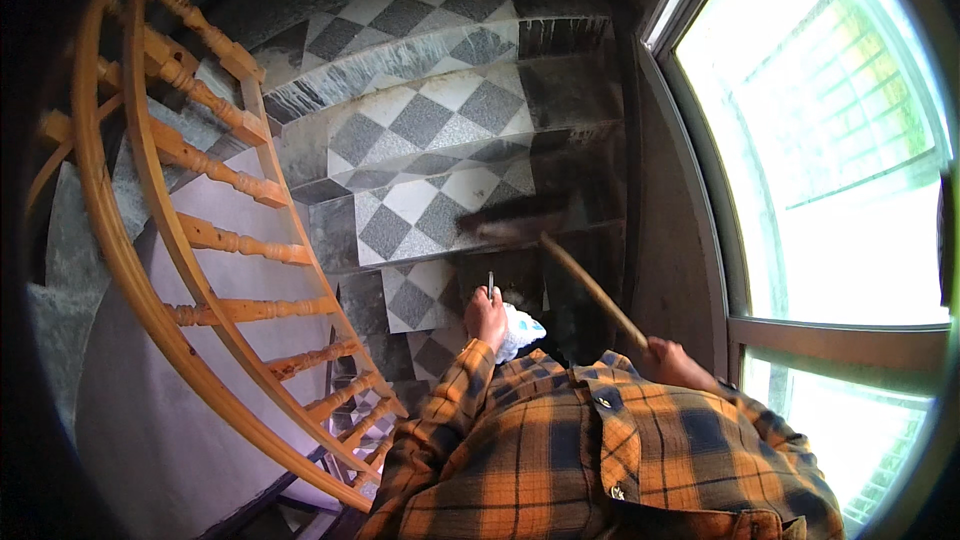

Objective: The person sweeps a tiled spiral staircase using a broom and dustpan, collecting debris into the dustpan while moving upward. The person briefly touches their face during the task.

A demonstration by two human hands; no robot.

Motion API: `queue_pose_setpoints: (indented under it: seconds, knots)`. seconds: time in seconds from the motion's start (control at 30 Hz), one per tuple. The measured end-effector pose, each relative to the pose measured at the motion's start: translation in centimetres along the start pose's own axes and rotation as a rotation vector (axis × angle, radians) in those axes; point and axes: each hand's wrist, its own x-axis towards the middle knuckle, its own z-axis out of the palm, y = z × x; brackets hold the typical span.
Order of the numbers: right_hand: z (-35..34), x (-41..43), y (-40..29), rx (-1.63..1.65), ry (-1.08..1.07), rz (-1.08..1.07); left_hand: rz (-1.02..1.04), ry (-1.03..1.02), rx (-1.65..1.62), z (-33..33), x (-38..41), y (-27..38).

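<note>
My right hand grips the end of a wooden handle. The handle slants up and left to a brush-like head, blurred, over a stair tread. In my left hand is a thin, upright rod-like piece; its exact kind is unclear. A crumpled white plastic bag with blue print hangs beside that hand, seemingly held by it. Below the hands lie stairs with a grey-and-white diamond pattern and dark borders.
A curved wooden banister with turned balusters runs along the left. To the right, a bright framed window stands beside a dark wall. Whitish streaks mark the upper riser. Further steps show beyond the banister.
</note>
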Motion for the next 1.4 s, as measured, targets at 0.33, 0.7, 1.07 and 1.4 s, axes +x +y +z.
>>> queue_pose_setpoints:
  seconds: [0.33,0.7,1.07,1.4]
  knots:
    - [-6.6,-4.8,-6.8,-0.072,-0.147,-0.042,-0.073,0.086,-0.059,-4.5,-2.0,-1.3]
    - [2.4,3.7,-4.9,-0.022,-0.253,0.005,-0.008,0.081,-0.071,-7.0,-2.0,-4.1]
    - [-0.8,-3.3,-14.2,0.324,-0.565,-0.077,-0.073,0.115,-0.197,-14.8,-2.3,-8.0]
    - [-3.0,0.3,-22.3,-0.375,-0.115,-0.438,-0.240,0.202,-0.114,-20.0,-4.0,-13.3]
